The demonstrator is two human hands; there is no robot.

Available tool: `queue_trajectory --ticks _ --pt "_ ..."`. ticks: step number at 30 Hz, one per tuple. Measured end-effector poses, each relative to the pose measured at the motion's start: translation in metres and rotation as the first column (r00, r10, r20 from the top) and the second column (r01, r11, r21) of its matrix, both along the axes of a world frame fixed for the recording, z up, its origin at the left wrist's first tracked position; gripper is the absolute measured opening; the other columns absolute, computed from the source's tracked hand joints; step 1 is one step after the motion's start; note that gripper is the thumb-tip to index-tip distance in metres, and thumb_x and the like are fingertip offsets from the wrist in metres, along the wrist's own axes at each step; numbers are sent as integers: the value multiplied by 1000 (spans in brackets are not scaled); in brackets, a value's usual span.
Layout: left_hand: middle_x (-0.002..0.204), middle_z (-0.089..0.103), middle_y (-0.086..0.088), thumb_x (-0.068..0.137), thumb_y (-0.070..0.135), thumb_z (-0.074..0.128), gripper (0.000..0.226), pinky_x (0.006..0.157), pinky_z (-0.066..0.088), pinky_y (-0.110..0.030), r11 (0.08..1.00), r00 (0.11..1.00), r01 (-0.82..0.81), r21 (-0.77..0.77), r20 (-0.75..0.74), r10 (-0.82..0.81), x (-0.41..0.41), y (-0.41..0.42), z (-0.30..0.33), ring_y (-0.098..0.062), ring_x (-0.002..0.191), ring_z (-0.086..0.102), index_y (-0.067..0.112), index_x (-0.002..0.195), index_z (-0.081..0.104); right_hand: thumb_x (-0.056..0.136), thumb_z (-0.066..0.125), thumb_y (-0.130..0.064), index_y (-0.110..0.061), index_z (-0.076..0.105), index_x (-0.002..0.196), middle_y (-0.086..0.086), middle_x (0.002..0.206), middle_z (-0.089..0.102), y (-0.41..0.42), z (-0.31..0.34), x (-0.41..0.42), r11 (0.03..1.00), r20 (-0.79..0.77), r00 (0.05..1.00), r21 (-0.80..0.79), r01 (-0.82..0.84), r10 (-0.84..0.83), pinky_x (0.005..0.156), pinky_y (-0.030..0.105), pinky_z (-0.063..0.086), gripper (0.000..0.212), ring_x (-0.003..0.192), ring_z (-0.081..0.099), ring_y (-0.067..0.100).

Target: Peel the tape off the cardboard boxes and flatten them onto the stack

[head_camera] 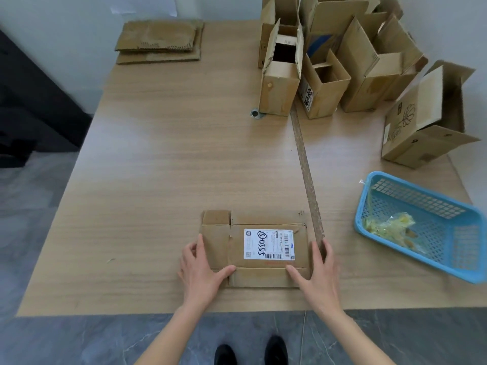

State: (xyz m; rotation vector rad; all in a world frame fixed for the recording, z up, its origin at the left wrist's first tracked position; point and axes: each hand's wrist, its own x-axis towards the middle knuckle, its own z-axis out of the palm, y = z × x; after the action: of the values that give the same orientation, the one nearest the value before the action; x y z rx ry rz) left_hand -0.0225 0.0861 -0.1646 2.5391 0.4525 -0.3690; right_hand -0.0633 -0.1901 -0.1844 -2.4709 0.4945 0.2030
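Observation:
A flattened cardboard box (237,248) with a white shipping label lies flat on the table near the front edge. My left hand (201,270) presses on its left side with straight fingers, thumb on the near flap. My right hand (315,270) presses on its right side the same way. A stack of flattened cardboard (159,40) lies at the far left of the table. Several upright open boxes (324,61) crowd the far right.
A blue plastic basket (382,204) holding crumpled peeled tape sits at the right edge. An open box with a printed flower (411,125) lies on its side behind it. A seam strip (305,164) runs down the wooden table (163,159). A round cable hole (255,113) is mid-table.

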Motion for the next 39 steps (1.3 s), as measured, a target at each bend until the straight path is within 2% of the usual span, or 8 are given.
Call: queue_trajectory --ticks 5,11,17,20,24,27,33,39 --pt "119 33 -3 53 51 96 133 108 39 -42 983 989 -138 -124 -79 129 5 -2 6 -28 122 41 29 160 19 83 81 -33 -18 35 156 -3 158 30 11 24 7 988 -31 999 149 49 -45 119 39 26 88 146 30 18" --pt "124 42 0 50 37 102 129 100 47 -41 903 968 -228 -363 14 250 -11 13 56 -18 116 52 39 156 29 81 85 -27 -29 27 159 -8 159 38 13 73 27 924 -62 996 375 77 -57 120 40 34 98 145 36 12" --pt "105 62 4 53 33 101 108 84 54 -35 875 895 -190 -445 288 341 46 51 171 -15 98 62 42 144 43 82 84 -23 -19 31 158 -3 155 45 44 189 104 924 185 982 371 -97 28 117 36 36 93 142 40 14" --pt "110 65 19 65 25 96 105 84 55 -23 844 850 -115 -523 387 356 65 73 239 5 98 63 42 150 37 85 83 -26 -19 29 160 -1 152 47 70 255 134 919 304 949 345 -191 83 115 37 39 92 139 43 17" --pt "128 64 18 71 24 92 106 99 55 -34 824 781 -40 -565 497 379 67 122 317 -3 111 65 50 152 29 84 83 -32 -21 28 160 0 152 46 115 335 162 894 431 887 315 -319 164 115 40 40 94 139 42 16" --pt "114 72 12 73 22 92 106 92 59 -38 794 727 -50 -606 522 445 57 167 362 -5 100 71 51 152 29 81 86 -28 -21 33 157 -2 150 49 157 384 174 842 506 840 353 -409 196 115 35 39 93 134 44 11" --pt "101 74 14 73 24 92 102 77 60 -23 802 610 -42 -596 620 493 33 270 422 5 91 68 45 153 32 85 83 -22 -19 38 154 -10 116 64 256 447 185 761 568 780 376 -528 261 75 10 50 83 100 62 4" --pt "92 75 14 73 23 92 98 75 62 -28 830 564 -21 -558 678 471 7 383 458 -1 86 71 49 150 36 83 85 -19 -14 44 151 -8 112 66 370 468 168 739 583 774 404 -539 246 73 8 49 79 99 65 8"
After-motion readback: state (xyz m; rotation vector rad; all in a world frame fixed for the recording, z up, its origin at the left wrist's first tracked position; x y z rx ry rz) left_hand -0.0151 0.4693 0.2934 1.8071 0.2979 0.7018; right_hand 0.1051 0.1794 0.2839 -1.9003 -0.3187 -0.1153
